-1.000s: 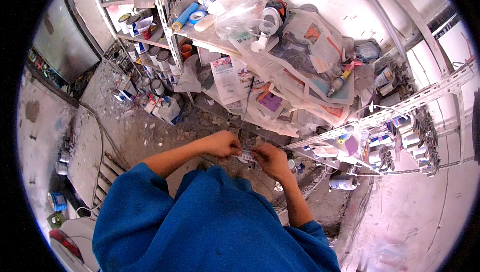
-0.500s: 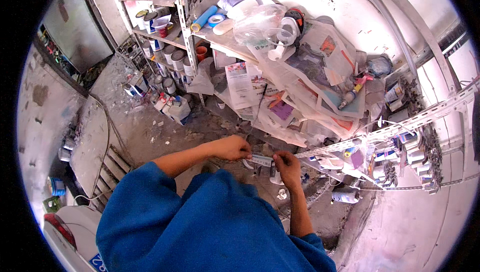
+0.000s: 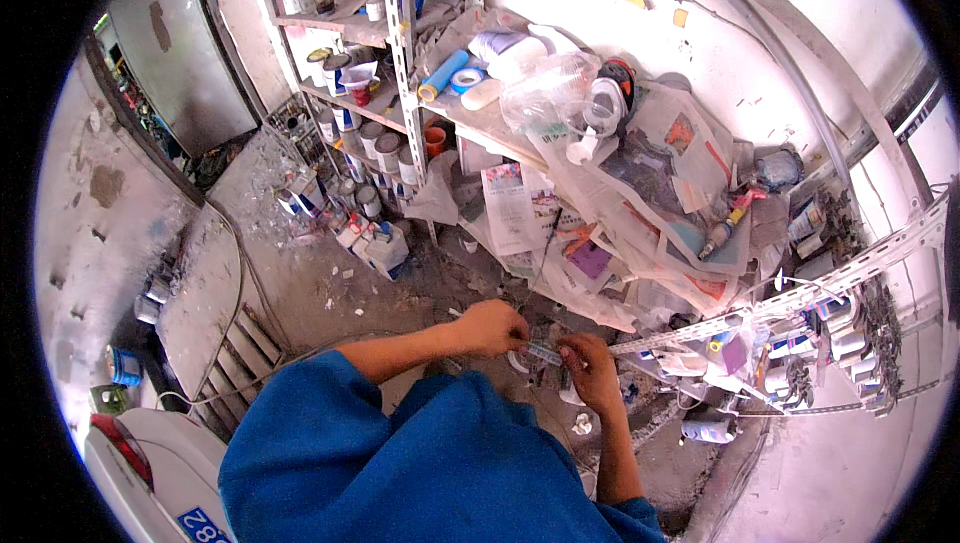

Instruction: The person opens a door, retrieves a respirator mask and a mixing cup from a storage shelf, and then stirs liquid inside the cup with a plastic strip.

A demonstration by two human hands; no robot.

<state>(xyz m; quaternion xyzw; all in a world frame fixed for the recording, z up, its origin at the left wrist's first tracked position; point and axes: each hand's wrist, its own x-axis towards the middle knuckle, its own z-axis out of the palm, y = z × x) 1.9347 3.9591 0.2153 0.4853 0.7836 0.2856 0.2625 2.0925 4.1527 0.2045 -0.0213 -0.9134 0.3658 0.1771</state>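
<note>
My left hand point(image 3: 492, 328) is closed, its fingers pinched at one end of a small, pale, narrow strip with print on it point(image 3: 543, 353). At the strip's other end, my right hand point(image 3: 592, 371) grips it between thumb and fingers. Stretched between the two hands, the strip tilts slightly down to the right. Its ends are hidden under my fingers, and it is too small to tell its kind. Both hands are in front of my blue top, above the floor and near the edge of a workbench point(image 3: 470, 121).
Newspaper sheets point(image 3: 520, 218), clear plastic cups point(image 3: 550, 93) and blue tape point(image 3: 467, 80) lie on the bench. Shelves of paint cans point(image 3: 388, 148) stand at the back left. A perforated metal rail point(image 3: 800, 295) runs on the right. A white car point(image 3: 185, 453) is at lower left.
The whole view has shifted, so the scene and my hands appear lower and further right. Both hands keep their hold on the strip, which looks a little more tilted.
</note>
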